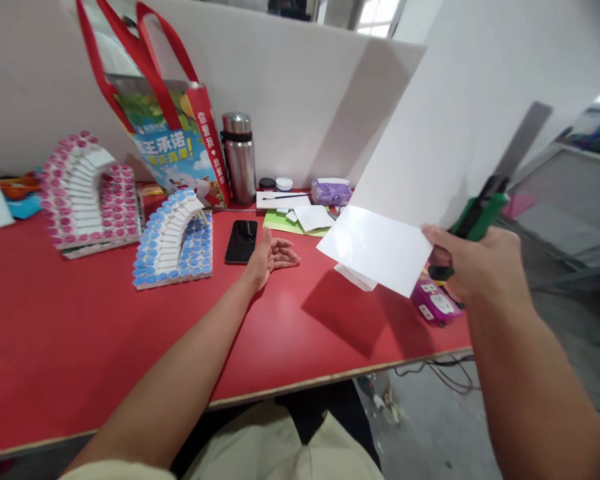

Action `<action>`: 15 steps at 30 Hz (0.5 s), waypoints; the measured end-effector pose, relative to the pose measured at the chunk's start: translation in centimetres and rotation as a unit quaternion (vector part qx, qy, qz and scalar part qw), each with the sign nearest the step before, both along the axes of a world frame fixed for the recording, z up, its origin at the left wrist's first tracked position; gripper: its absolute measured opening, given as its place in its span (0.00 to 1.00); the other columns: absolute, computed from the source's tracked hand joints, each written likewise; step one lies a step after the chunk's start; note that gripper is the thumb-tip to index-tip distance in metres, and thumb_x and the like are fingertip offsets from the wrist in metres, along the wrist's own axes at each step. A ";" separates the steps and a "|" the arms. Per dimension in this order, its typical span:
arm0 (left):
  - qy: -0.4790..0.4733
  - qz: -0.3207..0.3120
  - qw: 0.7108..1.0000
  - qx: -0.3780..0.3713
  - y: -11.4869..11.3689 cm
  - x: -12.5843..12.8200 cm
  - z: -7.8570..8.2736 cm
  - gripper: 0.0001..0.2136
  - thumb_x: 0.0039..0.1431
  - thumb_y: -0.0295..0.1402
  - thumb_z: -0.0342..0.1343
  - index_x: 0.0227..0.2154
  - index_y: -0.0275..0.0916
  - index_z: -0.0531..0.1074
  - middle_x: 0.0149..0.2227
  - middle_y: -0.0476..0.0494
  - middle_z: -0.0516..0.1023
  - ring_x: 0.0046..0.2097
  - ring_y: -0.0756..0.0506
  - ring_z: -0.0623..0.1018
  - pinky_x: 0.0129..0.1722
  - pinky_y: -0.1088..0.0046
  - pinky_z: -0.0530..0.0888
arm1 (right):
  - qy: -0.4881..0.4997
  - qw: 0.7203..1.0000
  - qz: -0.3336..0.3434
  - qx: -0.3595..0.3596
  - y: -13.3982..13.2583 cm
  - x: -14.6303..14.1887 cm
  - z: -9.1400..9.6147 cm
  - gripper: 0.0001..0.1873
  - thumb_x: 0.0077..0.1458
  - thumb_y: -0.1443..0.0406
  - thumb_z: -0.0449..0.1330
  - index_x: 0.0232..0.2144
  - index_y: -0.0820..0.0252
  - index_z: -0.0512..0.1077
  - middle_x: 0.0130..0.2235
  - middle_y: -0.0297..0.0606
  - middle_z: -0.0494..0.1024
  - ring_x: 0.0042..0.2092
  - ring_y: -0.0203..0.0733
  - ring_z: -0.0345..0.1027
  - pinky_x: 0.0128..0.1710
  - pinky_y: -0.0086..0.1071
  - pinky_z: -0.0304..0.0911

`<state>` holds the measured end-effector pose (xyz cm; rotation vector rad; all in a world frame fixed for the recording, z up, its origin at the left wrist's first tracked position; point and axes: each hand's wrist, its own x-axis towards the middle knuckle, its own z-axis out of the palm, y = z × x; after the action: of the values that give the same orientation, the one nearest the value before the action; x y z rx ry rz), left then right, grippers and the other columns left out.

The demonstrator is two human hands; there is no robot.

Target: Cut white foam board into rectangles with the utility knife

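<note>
My right hand [473, 263] is raised over the table's right end, closed on a green-handled cutter [480, 217] whose long grey blade points up to the right, and also pinching a white sheet of paper [377, 247]. My left hand [273, 257] rests palm up on the red table [130, 333], fingers loosely curled and apart, holding nothing. It lies just right of a black phone [241, 241]. Another white piece [355, 277] lies under the held sheet.
A blue-and-white folded paper model [175, 241] and a pink-and-white one [87, 193] stand at left. Behind are a printed red-handled bag [173, 143], a steel flask [239, 157], small jars, green and white papers [300, 217], a tissue pack [331, 191]. A purple object [435, 303] sits near the right edge.
</note>
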<state>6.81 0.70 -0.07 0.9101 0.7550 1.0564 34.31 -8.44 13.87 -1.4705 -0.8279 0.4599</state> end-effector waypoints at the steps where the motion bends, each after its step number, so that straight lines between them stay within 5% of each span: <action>1: 0.001 0.001 1.000 0.002 0.0 0.0 0.0 0.39 0.53 0.71 0.41 0.34 0.34 0.73 0.29 0.36 0.80 0.38 0.37 0.83 0.47 0.55 0.78 | 0.004 1.000 0.017 0.001 0.3 0.0 0.6 0.16 0.38 0.73 0.70 0.15 0.61 0.65 0.15 0.28 0.61 0.17 0.29 0.53 0.15 0.28 0.47; 6: -0.009 -0.004 1.000 0.006 -0.4 0.0 0.5 0.39 0.53 0.71 0.42 0.32 0.34 0.75 0.30 0.36 0.80 0.37 0.38 0.83 0.46 0.56 0.78 | 0.038 0.999 0.022 -0.029 0.7 -0.4 1.7 0.20 0.46 0.77 0.67 0.15 0.60 0.61 0.15 0.29 0.61 0.16 0.26 0.52 0.17 0.30 0.44; 10: -0.030 0.049 0.997 0.049 -0.9 -0.8 2.2 0.37 0.56 0.68 0.44 0.33 0.35 0.77 0.33 0.35 0.82 0.42 0.39 0.83 0.50 0.58 0.77 | 0.039 0.998 0.030 -0.046 0.2 0.5 1.8 0.18 0.49 0.77 0.65 0.16 0.60 0.64 0.16 0.28 0.61 0.16 0.27 0.51 0.18 0.33 0.42; 15: -0.054 0.162 0.981 0.094 -1.0 -2.9 5.5 0.33 0.59 0.65 0.46 0.35 0.35 0.76 0.34 0.37 0.81 0.42 0.40 0.83 0.48 0.60 0.78 | -0.115 0.993 -0.009 -0.037 -0.3 1.6 2.8 0.18 0.48 0.72 0.68 0.18 0.59 0.63 0.17 0.29 0.61 0.19 0.29 0.53 0.22 0.35 0.45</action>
<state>3.93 -0.35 5.48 0.9000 0.7364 1.4735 35.90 -8.75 16.68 -1.6193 -0.9876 0.3129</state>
